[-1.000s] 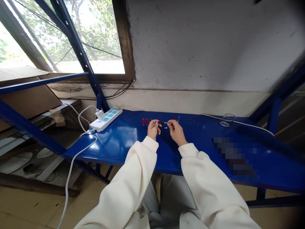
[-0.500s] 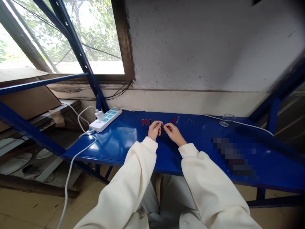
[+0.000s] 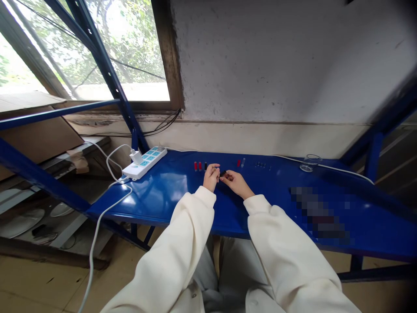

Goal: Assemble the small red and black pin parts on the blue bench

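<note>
In the head view my two hands meet above the middle of the blue table. My right hand (image 3: 237,184) is closed in a pinch on a small black piece (image 3: 223,173), whose exact kind is too small to make out. Close beside it, my left hand (image 3: 211,177) is closed, fingers bent together; whatever they hold is hidden. Just left of that hand stand two small red tubes (image 3: 197,166) and a small black tube (image 3: 205,165). Beyond my right hand are another red piece (image 3: 239,163) and a clear tube (image 3: 243,163). Several tiny pieces (image 3: 260,165) lie farther right.
A white power strip (image 3: 145,164) with a plug and cable sits at the table's left end. A clear glass cup (image 3: 310,163) stands at the back right. A blurred-out dark patch (image 3: 321,215) covers part of the right side. Blue rack posts (image 3: 114,78) frame the table (image 3: 169,204).
My fingers have shifted slightly around the small black piece. It now sits nearer my right fingertips, and the right hand has turned a little. The items on the table have not moved.
</note>
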Available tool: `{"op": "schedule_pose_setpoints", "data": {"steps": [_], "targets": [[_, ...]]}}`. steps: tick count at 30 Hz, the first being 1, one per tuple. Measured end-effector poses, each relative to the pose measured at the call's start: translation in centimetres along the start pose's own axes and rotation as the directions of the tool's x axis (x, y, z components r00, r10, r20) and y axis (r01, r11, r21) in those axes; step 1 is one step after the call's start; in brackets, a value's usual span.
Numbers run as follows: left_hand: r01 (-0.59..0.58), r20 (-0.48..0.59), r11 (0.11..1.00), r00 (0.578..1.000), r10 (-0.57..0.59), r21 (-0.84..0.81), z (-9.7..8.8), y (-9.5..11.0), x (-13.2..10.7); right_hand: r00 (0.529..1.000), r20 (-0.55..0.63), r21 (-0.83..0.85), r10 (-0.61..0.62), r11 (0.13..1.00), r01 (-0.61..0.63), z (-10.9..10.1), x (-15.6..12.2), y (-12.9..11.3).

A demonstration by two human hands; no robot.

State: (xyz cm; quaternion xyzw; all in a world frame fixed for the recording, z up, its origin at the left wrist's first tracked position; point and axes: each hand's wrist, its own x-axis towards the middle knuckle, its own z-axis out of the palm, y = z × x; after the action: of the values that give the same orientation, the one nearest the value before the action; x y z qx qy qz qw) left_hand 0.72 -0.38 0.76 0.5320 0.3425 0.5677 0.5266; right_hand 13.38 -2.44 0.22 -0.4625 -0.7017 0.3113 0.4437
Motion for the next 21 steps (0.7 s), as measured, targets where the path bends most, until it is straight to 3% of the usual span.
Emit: {"op": "schedule_pose_setpoints", "data": {"steps": [5,8,12,15,21], "targets": [[-0.001,-0.006,0.999,1.0,0.001,0.036,-0.1,-0.4,0.1,1.0,-0.016,-0.043,-0.012,0.999,0.012,0.1,0.0,0.0],[-0.026,-0.039,0.997,0.999,0.029,0.077,-0.1,-0.6,0.2,0.997,-0.073,-0.179,0.001,0.984,-0.014,-0.4,0.2,0.4],[-0.015,-0.065,0.984,0.998,0.026,0.175,-0.2,-0.9,0.2,0.958,-0.272,-0.414,0.093,0.887,-0.204,-2.4,0.8,1.7],[-0.002,-0.048,0.962,0.999,0.016,0.274,-0.3,-1.1,0.1,0.903,-0.371,-0.474,0.217,0.792,-0.385,-4.3,1.4,2.8],[-0.07,0.046,0.875,0.997,0.055,0.479,-0.2,-1.2,-0.5,0.895,-0.365,-0.508,0.256,0.751,-0.422,-5.5,2.9,4.1]]}}
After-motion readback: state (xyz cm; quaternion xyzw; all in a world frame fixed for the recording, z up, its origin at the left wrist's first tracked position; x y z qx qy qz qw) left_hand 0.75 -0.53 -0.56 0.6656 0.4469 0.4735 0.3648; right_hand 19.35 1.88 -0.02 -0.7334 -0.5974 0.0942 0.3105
